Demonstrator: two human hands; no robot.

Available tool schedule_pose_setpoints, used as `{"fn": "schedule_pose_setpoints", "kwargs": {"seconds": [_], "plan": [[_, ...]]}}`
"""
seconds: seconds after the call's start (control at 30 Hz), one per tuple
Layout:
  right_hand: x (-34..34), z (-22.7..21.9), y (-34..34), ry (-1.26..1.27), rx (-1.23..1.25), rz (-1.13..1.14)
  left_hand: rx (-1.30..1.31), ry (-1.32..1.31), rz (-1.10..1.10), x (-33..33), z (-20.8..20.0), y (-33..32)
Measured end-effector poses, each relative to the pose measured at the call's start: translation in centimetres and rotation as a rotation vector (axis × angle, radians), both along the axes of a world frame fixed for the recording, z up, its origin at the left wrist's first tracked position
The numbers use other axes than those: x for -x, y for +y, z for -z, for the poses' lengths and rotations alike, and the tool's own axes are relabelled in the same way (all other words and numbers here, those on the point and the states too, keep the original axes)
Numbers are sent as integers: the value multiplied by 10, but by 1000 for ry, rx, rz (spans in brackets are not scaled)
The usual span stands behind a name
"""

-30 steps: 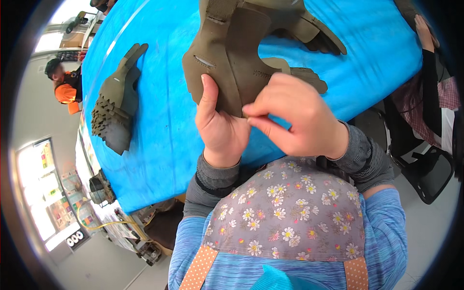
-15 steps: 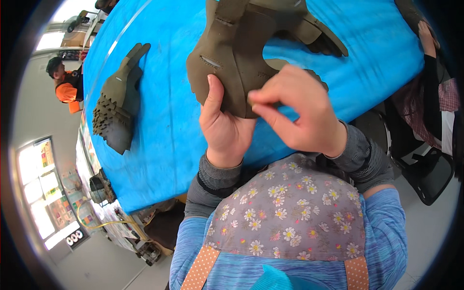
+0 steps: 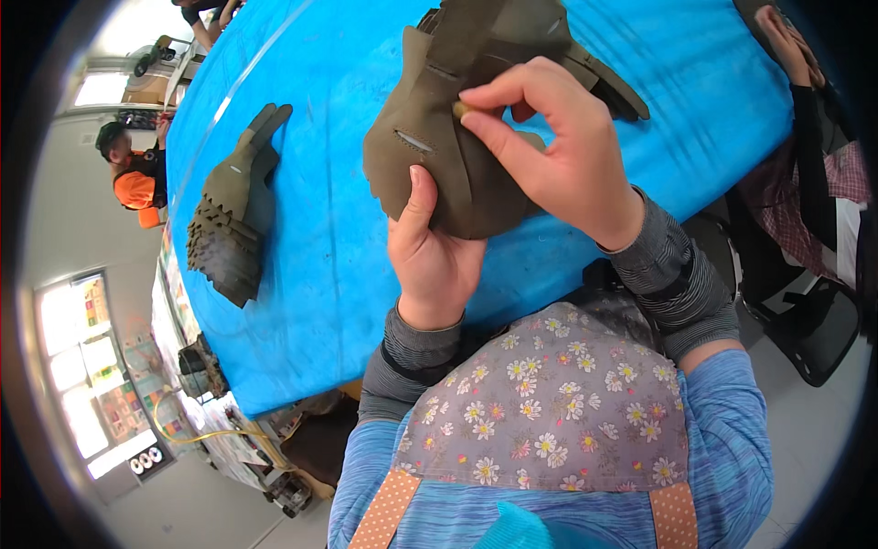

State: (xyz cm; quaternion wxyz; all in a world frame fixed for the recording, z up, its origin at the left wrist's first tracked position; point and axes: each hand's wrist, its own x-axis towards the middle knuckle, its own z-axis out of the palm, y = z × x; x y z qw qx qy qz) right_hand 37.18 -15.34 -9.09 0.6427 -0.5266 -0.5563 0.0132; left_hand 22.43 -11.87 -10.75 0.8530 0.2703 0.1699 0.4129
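Observation:
A dark olive-brown sheet piece [image 3: 402,174], foam or leather-like with a stitched slit and a centre seam, is raised in front of me over the blue-covered table [image 3: 311,274]. My left hand [image 3: 434,265] grips its near edge, thumb on top and fingers underneath. Above its seam, my right hand [image 3: 558,146] pinches a small yellowish bit [image 3: 460,109] that touches or nearly touches the surface. What that bit is cannot be made out. A similar brown piece [image 3: 233,206] with jagged, layered edges lies on the table to the left.
At the far left stands a person in orange [image 3: 135,188]. Another person's hands [image 3: 788,46] are at the table's right edge, beside a black chair [image 3: 814,329]. Beyond the left edge are a yellow cable [image 3: 197,437] and cluttered shelving. More hands show at the far top left.
My right hand has moved up and away from the piece's near edge, along the seam, still pinching the small bit. The left hand keeps its grip.

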Motion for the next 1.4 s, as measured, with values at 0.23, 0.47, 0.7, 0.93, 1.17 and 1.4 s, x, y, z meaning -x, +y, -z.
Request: {"fn": "schedule_pose_setpoints", "kwargs": {"seconds": [0.23, 0.47, 0.7, 0.93, 1.17, 1.4], "plan": [[-7, 5, 10, 68, -115, 216, 31, -38, 44, -1, -2, 0], [-14, -3, 0, -96, -89, 53, 33, 22, 33, -3, -5, 1], [-50, -9, -13, 334, -185, 361, -262, 101, 4, 13, -13, 3], [-96, 61, -81, 308, 314, 283, -942, 723, -656, 97, -88, 111], [-94, 83, -77, 330, 396, 173, -1208, 2338, -686, 202, -25, 254], [-96, 77, -81, 342, 420, 213, -1498, 1428, -369, 94, -51, 143]]}}
